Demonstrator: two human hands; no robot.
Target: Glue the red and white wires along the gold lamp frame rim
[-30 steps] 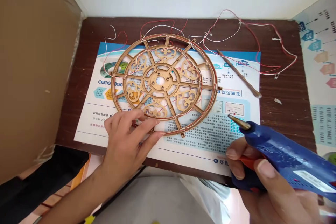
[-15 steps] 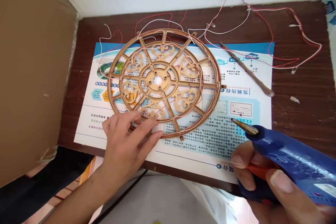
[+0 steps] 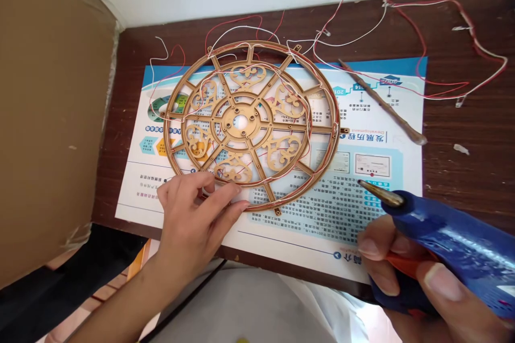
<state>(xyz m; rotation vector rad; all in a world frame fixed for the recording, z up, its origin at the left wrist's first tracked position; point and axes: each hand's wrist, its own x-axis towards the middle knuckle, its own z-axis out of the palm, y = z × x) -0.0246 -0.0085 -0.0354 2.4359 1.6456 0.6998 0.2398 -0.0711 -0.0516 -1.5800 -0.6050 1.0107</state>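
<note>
A round gold openwork frame (image 3: 263, 159) with spokes and scroll ornaments lies on a printed sheet (image 3: 281, 241). Thin red and white wires (image 3: 309, 118) run along its rings. My left hand (image 3: 197, 214) rests on the frame's near lower edge, fingers curled over and gripping the rim; the fingertips partly hide it. My right hand (image 3: 426, 284) is wrapped round a blue tool (image 3: 454, 236) with a pointed metal tip and an orange trigger. The tip hangs over the sheet, to the right of the frame, apart from it.
Loose red and white wires (image 3: 418, 32) loop across the dark tabletop (image 3: 462, 171) at the back right. A thin brown stick (image 3: 386, 104) lies partly on the sheet. A small clear scrap (image 3: 461, 148) is nearby. A cardboard box (image 3: 52, 107) stands at the left.
The blue tool and my right hand have shifted slightly right in view. The stick and right-hand wires also appear slightly farther right. My left hand stays at the rim.
</note>
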